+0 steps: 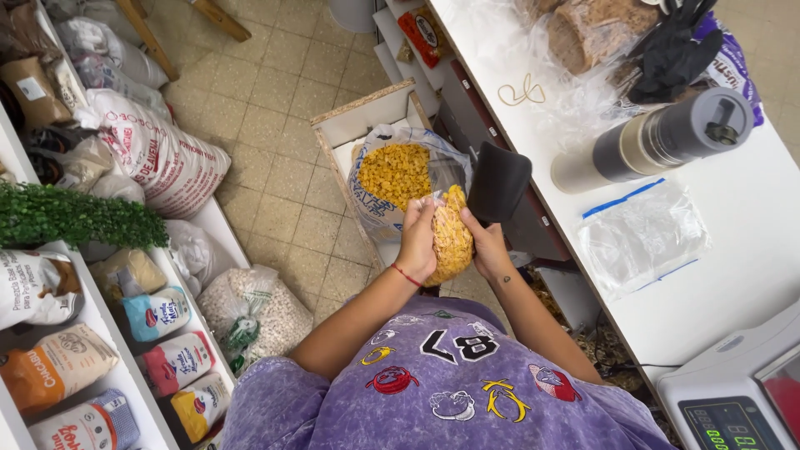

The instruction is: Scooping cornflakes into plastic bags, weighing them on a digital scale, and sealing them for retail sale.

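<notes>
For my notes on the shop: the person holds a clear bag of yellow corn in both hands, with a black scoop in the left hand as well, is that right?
Not quite. The head view shows the black scoop in the right hand, not the left. The rest stands: both the left hand and the right hold the clear bag of yellow corn.
</notes>
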